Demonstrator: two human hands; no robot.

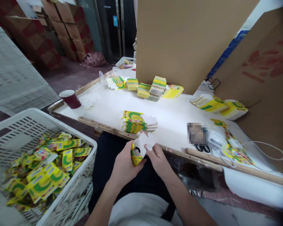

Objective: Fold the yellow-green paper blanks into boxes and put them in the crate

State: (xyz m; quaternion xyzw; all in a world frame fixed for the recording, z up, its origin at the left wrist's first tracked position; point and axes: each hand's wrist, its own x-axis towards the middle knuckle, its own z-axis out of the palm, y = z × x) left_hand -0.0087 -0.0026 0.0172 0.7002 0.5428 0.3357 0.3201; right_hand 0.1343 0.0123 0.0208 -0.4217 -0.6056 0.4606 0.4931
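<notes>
Holding a small carton (138,153) just off the near edge of the counter (179,116), both hands work close together, directly on the near side of the stack of flat cartons (138,123) that lies by that edge. The left hand (124,164) cups the carton's yellow and green body from below, its fingers closed around it and the thumb pressed on the front. The right hand (159,160) meets it from the other side, its fingers pinched narrow on the white flaps at the carton's top (the flaps stand up and are spread apart).

Beyond the stack, toward the back of the counter, several more piles of printed cartons (151,87) sit in a row at the foot of a tall brown cardboard sheet (186,40). To the right of the stack lie further yellow cartons (218,105), and nearer the edge on that side a pair of scissors (203,148) and a looped white cable (267,147). Left of the stack and farther back, a dark red cup (70,99) stands upright at the counter's corner. Well to the left of the stack and lower down, a white slatted crate (19,124) holds a loose heap of folded cartons (46,171) in the same colours.
</notes>
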